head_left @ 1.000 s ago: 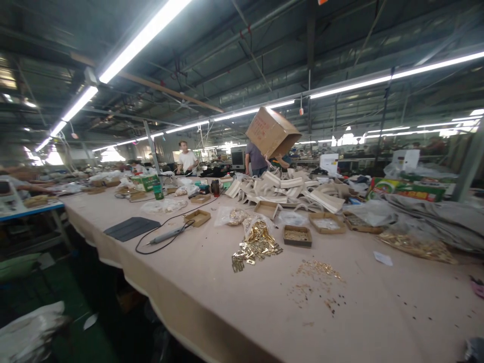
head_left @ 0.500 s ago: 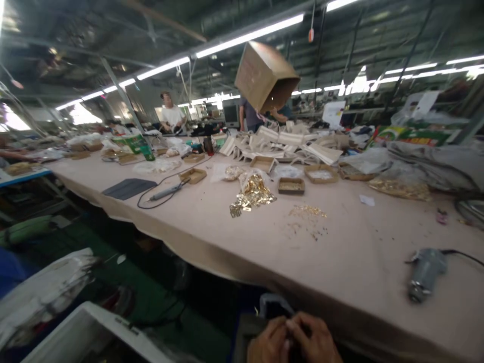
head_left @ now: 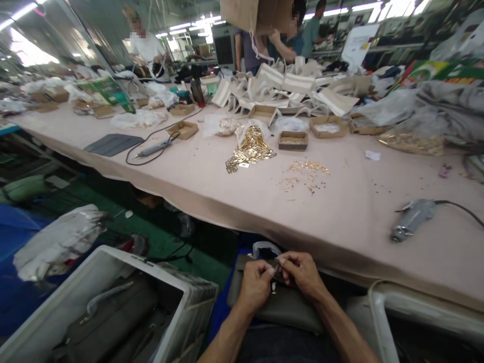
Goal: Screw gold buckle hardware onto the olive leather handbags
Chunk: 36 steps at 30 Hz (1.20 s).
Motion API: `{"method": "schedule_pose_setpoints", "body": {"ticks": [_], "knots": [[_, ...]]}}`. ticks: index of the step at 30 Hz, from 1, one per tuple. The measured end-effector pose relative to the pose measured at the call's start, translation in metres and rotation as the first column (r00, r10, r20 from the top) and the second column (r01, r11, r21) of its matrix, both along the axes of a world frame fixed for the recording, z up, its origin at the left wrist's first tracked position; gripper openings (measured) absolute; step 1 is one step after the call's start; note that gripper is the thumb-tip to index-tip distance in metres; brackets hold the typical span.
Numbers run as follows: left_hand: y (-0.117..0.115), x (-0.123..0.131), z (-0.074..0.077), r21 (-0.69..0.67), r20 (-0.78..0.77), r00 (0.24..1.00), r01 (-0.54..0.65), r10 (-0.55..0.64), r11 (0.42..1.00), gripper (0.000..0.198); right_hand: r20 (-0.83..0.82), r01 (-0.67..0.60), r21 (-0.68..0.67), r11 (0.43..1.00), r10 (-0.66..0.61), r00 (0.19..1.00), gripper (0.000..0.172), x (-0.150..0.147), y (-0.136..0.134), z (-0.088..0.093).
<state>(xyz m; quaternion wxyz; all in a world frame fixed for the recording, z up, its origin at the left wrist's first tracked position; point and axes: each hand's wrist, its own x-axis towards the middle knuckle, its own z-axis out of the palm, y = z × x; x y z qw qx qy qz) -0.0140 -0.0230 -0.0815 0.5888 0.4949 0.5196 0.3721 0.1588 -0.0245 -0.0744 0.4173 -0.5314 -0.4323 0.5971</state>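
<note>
My two hands are close together above the grey-green bag [head_left: 289, 307], which rests on my lap below the table edge. The fingers of my right hand [head_left: 300, 275] are narrow and pinch a small dark piece [head_left: 278, 268] at the front of this bag. The fingers of my left hand [head_left: 257, 282] are also narrow, just beside it, but whether they hold something I cannot tell.

At my left is a white crate [head_left: 196, 305], and in it lies a dark bag [head_left: 113, 317] with a pale handle. At my right is a second pale bin [head_left: 379, 315]; its inside is too dark to make out.

On the table [head_left: 355, 201], a dark-sided tray [head_left: 293, 146] contains many tiny pieces, and a brown tray [head_left: 328, 134] beside it contains something pale in clear plastic. From the mouth of an open plastic bag, gold-coloured clips [head_left: 252, 148] spill onto the cloth. Farther right, a clear bag [head_left: 414, 142] contains more gold-coloured pieces.

The big carton [head_left: 245, 14] is cut off by the top edge, and it partly covers the persons behind. The crate and the bin are also cut off below, and my fingers hide part of the small piece.
</note>
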Motion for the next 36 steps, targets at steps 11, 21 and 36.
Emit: {"method": "schedule_pose_setpoints", "body": {"ticks": [11, 21, 36], "knots": [[0.0, 0.001, -0.003, -0.023, -0.015, 1.0, -0.008, 0.007, 1.0, 0.027, 0.067, 0.012, 0.025, 1.0, -0.014, 0.998, 0.031, -0.002, -0.005, -0.001], [-0.005, 0.003, 0.002, -0.018, -0.101, 0.994, -0.052, 0.05, 0.998, 0.019, 0.144, -0.006, -0.067, 0.998, 0.016, 0.989, 0.028, -0.011, 0.0, 0.002], [-0.005, 0.007, -0.005, -0.056, -0.183, 0.98, -0.083, 0.071, 0.995, 0.019, 0.141, 0.013, -0.088, 0.996, -0.001, 0.99, 0.025, -0.013, -0.001, -0.004]]}}
